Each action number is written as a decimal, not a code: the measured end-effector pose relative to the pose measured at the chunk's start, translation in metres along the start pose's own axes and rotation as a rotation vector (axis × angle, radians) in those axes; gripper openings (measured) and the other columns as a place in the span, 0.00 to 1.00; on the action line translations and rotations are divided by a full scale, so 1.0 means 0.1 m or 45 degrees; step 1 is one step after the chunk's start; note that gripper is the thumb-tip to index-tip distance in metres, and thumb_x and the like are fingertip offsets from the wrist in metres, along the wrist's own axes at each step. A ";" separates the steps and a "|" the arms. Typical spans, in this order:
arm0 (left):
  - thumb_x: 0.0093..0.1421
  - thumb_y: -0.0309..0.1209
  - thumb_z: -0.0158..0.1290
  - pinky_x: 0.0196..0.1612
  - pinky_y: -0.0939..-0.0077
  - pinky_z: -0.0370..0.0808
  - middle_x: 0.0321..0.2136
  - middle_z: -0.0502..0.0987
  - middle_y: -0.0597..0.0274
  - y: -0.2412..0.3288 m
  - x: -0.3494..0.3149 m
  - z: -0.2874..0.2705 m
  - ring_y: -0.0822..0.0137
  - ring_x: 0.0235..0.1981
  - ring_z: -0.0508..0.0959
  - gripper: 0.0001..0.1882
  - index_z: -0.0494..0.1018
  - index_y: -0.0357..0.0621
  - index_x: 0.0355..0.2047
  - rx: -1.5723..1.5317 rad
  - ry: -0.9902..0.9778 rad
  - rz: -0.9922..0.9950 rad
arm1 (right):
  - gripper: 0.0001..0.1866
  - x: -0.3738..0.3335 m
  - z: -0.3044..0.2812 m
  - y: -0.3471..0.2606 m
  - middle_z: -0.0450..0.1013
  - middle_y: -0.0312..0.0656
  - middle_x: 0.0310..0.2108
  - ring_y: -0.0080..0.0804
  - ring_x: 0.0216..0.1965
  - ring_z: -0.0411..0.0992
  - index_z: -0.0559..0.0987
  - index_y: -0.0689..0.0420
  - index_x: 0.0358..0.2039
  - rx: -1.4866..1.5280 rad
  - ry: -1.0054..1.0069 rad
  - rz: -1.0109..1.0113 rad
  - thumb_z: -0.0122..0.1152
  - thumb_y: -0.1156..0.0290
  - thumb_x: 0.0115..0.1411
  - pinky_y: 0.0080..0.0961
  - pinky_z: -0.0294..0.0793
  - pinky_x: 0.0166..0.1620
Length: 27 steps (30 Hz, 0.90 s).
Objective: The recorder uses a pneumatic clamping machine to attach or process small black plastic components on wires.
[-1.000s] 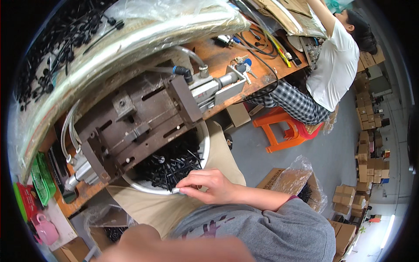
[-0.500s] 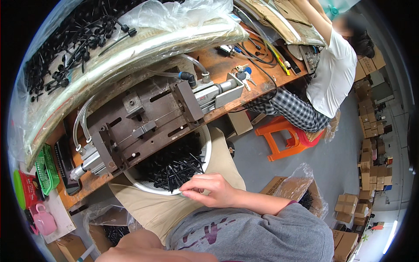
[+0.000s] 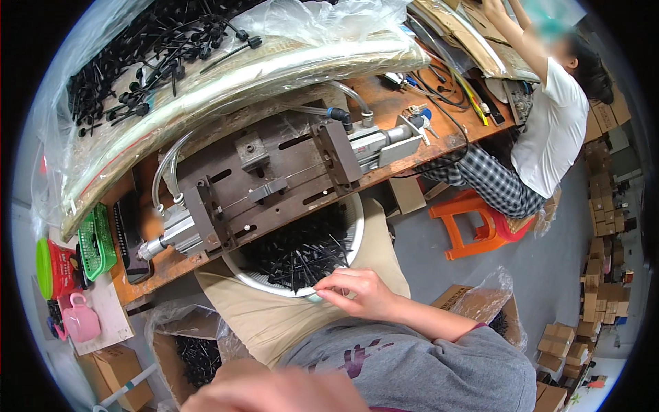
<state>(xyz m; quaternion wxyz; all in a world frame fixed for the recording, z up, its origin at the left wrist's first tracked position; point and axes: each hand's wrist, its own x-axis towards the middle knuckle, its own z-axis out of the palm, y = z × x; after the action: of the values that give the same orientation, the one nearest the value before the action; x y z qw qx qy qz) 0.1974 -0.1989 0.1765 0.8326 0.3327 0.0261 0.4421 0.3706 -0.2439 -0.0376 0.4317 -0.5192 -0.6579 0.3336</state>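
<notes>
My right hand is at the near rim of a white round basket on my lap. Its thumb and fingers are pinched together; what they hold, if anything, is too small to make out. Black stemmed plastic parts fill the basket, some sticking up by my fingertips. At the lower edge my left hand is smeared by motion, close in front of my grey shirt, its fingers unclear. Beyond the basket, a brown metal fixture with air cylinders at both ends sits on the wooden bench, partly over the basket.
Plastic-lined cardboard with many black parts lies behind the fixture. Boxes of black parts stand at both sides of me. Green baskets and a pink mug are at left. A person sits at right on an orange stool.
The whole view has shifted, so the scene sits further right. My left hand has come into sight at the lower edge. My right hand stays pinched at the basket rim.
</notes>
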 end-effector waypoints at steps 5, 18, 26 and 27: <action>0.69 0.33 0.50 0.32 0.78 0.69 0.29 0.75 0.59 0.09 0.12 -0.42 0.68 0.28 0.71 0.09 0.71 0.46 0.32 -0.027 -0.446 -0.003 | 0.04 0.06 0.00 0.05 0.78 0.42 0.29 0.35 0.29 0.77 0.82 0.59 0.33 -0.062 -0.014 -0.017 0.65 0.76 0.57 0.28 0.78 0.33; 0.58 0.30 0.60 0.44 0.67 0.71 0.36 0.77 0.56 -0.90 -0.96 -2.58 0.59 0.39 0.76 0.09 0.75 0.37 0.36 2.086 0.957 -0.059 | 0.35 -0.11 0.05 1.02 0.64 0.48 0.62 0.49 0.61 0.64 0.71 0.52 0.60 -0.880 -0.195 -0.197 0.61 0.81 0.47 0.46 0.67 0.56; 0.61 0.33 0.56 0.44 0.53 0.74 0.43 0.78 0.36 -0.99 -0.81 -3.81 0.37 0.42 0.78 0.17 0.72 0.37 0.47 2.399 1.135 -0.601 | 0.45 0.45 0.62 1.46 0.56 0.48 0.66 0.56 0.67 0.54 0.65 0.44 0.65 -0.987 -0.350 -0.217 0.60 0.81 0.43 0.57 0.63 0.59; 0.61 0.32 0.56 0.44 0.52 0.74 0.41 0.77 0.35 -0.97 -0.80 -3.82 0.37 0.42 0.77 0.17 0.72 0.37 0.47 2.419 1.074 -0.604 | 0.46 0.51 0.67 1.50 0.57 0.49 0.65 0.56 0.67 0.55 0.65 0.44 0.65 -0.999 -0.331 -0.183 0.60 0.81 0.41 0.56 0.63 0.59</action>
<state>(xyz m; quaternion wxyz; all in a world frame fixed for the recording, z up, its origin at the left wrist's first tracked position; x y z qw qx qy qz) 0.0894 -0.0939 -0.1967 0.2202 0.6520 0.7106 0.1466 0.3641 -0.1583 -0.1871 0.1366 -0.5507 -0.8186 0.0894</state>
